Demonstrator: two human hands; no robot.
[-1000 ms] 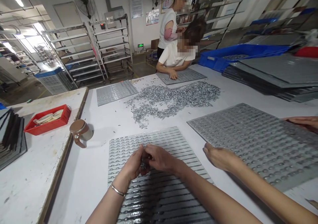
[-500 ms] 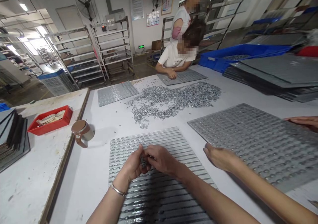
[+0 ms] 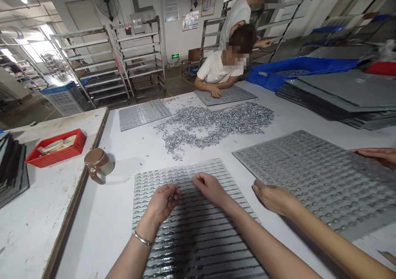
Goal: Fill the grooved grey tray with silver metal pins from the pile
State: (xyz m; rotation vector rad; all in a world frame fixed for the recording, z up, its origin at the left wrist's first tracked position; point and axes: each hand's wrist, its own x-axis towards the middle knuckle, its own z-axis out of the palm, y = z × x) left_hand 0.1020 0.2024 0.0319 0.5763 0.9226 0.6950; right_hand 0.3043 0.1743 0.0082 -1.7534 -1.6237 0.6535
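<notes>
A grey ridged board [image 3: 204,246] lies in front of me, its rows dotted with small oval metal pieces toward the left and far edge. My left hand [image 3: 163,201], a bangle on its wrist, hovers over the board, fingers curled round several small metal pieces [image 3: 171,197]. My right hand [image 3: 208,187] is closed in a pinch low over the board's far part; whatever its fingertips hold is hidden. Beyond the board spreads a loose pile of small silvery oval pieces [image 3: 213,124].
At right, another person's hands [image 3: 272,196] hold a similar board [image 3: 309,176]. A brown mug [image 3: 99,163] and red bin [image 3: 58,149] are at left. Across the table a co-worker [image 3: 219,70] leans over a board [image 3: 229,95]. Stacked boards [image 3: 337,91] and a blue crate [image 3: 262,79] stand back right.
My hands have come apart: the right has moved away to the right over the board, and the left has shifted slightly left. The standing person at the back has moved.
</notes>
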